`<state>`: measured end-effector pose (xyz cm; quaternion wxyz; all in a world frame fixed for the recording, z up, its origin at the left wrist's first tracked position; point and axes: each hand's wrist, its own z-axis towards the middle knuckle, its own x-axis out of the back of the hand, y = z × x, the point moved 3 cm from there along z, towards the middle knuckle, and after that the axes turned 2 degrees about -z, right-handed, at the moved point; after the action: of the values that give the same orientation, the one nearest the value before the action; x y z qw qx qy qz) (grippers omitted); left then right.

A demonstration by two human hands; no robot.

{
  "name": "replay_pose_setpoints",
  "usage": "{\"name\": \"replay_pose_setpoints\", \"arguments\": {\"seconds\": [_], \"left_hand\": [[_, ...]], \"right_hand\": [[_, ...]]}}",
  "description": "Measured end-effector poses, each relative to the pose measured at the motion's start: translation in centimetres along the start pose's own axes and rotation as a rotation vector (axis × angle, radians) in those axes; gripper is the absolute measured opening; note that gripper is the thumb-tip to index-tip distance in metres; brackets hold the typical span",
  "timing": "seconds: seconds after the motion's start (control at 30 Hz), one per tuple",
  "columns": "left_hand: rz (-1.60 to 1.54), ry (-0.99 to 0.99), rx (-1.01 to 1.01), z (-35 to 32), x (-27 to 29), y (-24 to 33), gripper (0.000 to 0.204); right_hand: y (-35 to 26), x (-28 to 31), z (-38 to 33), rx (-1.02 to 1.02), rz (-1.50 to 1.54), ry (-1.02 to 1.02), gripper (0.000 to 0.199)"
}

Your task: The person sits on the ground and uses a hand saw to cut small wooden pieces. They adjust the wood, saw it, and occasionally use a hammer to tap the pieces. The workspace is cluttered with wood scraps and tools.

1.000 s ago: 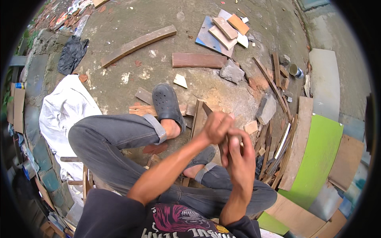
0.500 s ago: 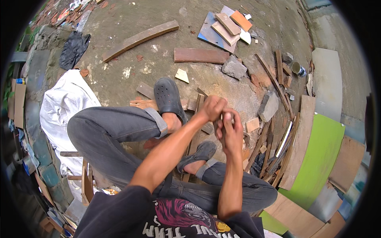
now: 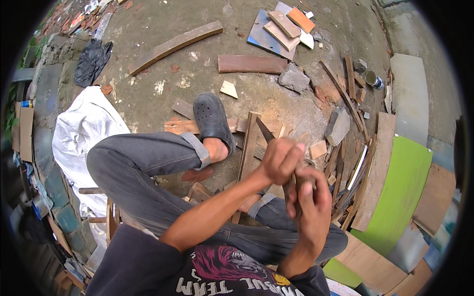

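Observation:
My left hand [image 3: 284,160] is closed around a long tool with a dark, tapering blade [image 3: 265,130], whose tip points away from me and to the left. Just below and to the right, my right hand [image 3: 312,197] is closed on the tool's brownish lower part, its thumb lying along it. Fingers hide most of the grip, so the exact kind of tool is unclear. Left of the blade, a narrow wooden strip [image 3: 248,148] runs between my feet, crossing near a flat board [image 3: 180,127] on the ground.
Beyond my shoe [image 3: 212,118] lie a curved timber [image 3: 175,47], a reddish-brown plank [image 3: 252,64] and a grey rock [image 3: 294,78]. On the right are a green panel [image 3: 392,192] and thin wood strips [image 3: 340,91]. A white sack [image 3: 84,133] lies at left.
Both hands have come down toward my body and to the right, still closed on the tool. More of its dark blade shows now, and the wooden strip between my feet is more exposed.

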<state>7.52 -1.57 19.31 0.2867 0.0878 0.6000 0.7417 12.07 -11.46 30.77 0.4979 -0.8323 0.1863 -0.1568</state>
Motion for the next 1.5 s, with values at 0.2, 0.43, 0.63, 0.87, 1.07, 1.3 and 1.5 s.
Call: {"name": "replay_pose_setpoints", "arguments": {"seconds": [0.2,0.43,0.63,0.87,1.07,1.3,1.5], "left_hand": [[0.035,-0.107,0.437,2.6,3.7,-9.9,0.058],[0.009,-0.042,0.122,-0.5,0.2,-3.0,0.050],[0.090,-0.065,0.238,2.1,2.8,-5.0,0.050],[0.090,-0.097,0.362,2.0,4.6,-9.3,0.054],[-0.065,-0.022,0.167,-1.0,1.0,0.6,0.049],[0.091,-0.030,0.370,2.9,3.1,-8.0,0.056],[0.071,-0.006,-0.003,0.3,0.4,-2.0,0.055]], "right_hand": [[6.3,-2.0,9.7,-0.098,0.163,-0.027,0.028],[3.3,0.2,1.3,-0.018,0.076,-0.018,0.032],[3.1,-1.6,7.3,-0.079,0.027,-0.043,0.034],[6.3,-2.8,8.6,-0.070,0.103,0.007,0.031],[0.9,-0.8,-0.3,0.010,-0.016,-0.061,0.028],[4.0,-1.4,8.8,-0.120,0.144,-0.094,0.029],[3.3,-0.7,2.5,-0.002,0.102,-0.044,0.036]]}}
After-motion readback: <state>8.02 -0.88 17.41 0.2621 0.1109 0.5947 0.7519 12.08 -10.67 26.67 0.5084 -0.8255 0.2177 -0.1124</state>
